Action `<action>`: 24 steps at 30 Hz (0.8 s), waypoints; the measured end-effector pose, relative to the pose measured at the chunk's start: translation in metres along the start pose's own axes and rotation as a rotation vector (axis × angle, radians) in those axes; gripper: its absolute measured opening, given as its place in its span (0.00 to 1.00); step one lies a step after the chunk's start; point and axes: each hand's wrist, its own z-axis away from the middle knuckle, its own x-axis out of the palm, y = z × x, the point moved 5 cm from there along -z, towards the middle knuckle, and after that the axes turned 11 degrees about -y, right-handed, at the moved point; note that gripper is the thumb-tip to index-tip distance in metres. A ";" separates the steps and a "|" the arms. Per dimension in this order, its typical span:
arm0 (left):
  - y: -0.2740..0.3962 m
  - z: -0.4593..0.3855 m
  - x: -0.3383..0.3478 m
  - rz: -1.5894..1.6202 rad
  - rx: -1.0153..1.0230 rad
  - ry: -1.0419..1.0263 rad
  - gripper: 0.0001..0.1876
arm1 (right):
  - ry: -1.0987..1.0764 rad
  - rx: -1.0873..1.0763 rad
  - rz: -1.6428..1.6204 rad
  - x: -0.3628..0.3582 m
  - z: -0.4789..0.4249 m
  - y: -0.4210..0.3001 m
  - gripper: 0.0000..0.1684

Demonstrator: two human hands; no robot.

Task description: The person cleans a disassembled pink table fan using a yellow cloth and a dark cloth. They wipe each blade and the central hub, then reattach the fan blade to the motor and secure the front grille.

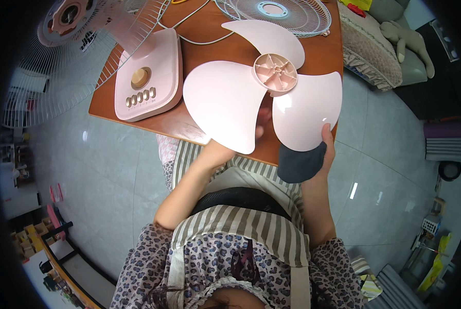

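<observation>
A pale pink three-blade fan impeller (222,96) is over the wooden table, the ribbed side of its hub (275,73) facing up. My right hand (328,154) grips the lower right blade by its outer edge, thumb on top. A dark grey cloth (302,164) is in that same hand, partly under the blade. Most of my left hand (262,123) is hidden beneath the left blade. Only some blurred fingers show in the gap between two blades, so its grip cannot be made out.
The pink fan base (149,77) with knob and buttons stands on the table (199,50) at left. Its wire rear guard (60,89) leans past the table edge. Another round fan guard (311,17) lies at the back, near a white cord (203,41). A cushioned seat (369,54) is at right.
</observation>
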 end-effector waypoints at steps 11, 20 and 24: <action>0.090 0.036 -0.068 -0.885 0.288 0.231 0.29 | 0.127 0.210 0.334 0.011 0.003 -0.022 0.30; 0.054 -0.044 -0.027 -1.111 0.365 -0.215 0.46 | 0.189 0.351 0.689 -0.017 0.011 -0.064 0.29; 0.037 -0.055 -0.018 -1.105 0.330 -0.281 0.46 | 0.356 0.239 1.114 -0.030 0.027 -0.114 0.16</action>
